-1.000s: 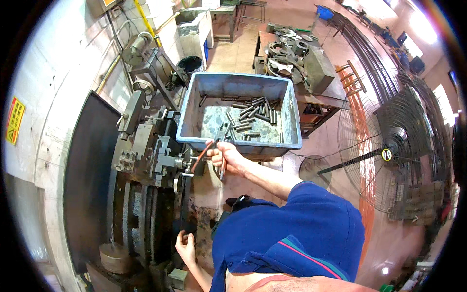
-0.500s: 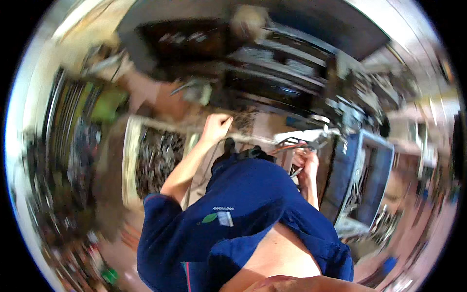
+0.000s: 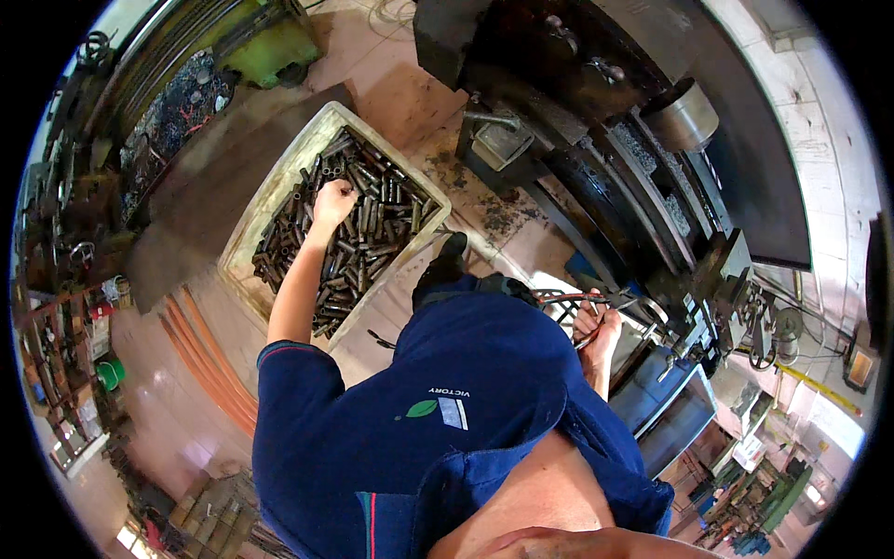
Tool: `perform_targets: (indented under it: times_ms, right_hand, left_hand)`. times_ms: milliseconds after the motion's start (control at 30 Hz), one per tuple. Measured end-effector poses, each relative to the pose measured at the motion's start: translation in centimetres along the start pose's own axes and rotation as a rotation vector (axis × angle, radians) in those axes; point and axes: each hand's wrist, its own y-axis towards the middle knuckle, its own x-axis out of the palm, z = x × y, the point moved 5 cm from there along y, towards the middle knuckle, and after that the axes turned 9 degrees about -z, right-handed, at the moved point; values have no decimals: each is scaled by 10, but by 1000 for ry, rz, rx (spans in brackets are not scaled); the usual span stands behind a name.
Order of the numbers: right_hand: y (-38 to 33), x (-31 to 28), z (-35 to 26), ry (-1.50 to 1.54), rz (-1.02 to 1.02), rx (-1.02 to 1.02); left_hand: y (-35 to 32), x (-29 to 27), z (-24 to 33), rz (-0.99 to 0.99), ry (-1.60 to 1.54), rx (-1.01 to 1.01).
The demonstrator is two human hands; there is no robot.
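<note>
My left hand [image 3: 333, 202] is down in a pale plastic bin [image 3: 239, 228] heaped with short dark metal tubes [image 3: 368, 265]. Its fingers are curled in among them, and a few open tube ends show right beside the knuckles. Whether a tube is inside the grip is hidden. On the other side of my body, my right hand [image 3: 597, 328] is closed around red-handled pliers [image 3: 570, 297]. Their handles reach left from the fist, and the jaw end lies to its right, beside the machine.
A dark metalworking machine [image 3: 643, 177] with a round steel chuck-like part [image 3: 684, 116] stands at the far right. A blue crate [image 3: 675, 405] sits at my right. Copper-coloured bars [image 3: 209, 359] lie on the floor at left, near a dark mat [image 3: 186, 228].
My view has turned to the left. My left hand has moved from above the floor by the bin into the heap of tubes. The right hand keeps the pliers.
</note>
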Motion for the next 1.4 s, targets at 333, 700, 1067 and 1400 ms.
perform_targets:
  times_ms: [333, 700, 1067, 1400]
  right_hand:
    - [-2, 5, 6, 30, -11, 45]
    - [-6, -11, 5, 54, 29, 45]
    - [-4, -9, -9, -177, -82, 88]
    - [-9, 100, -39, -465, -438, 94]
  left_hand:
    - [37, 33, 27, 110, 456, -75]
    - [33, 36, 30, 33, 574, -96]
    - [8, 12, -29, 177, -1074, -235]
    - [-93, -43, 163, 19, -1150, 458]
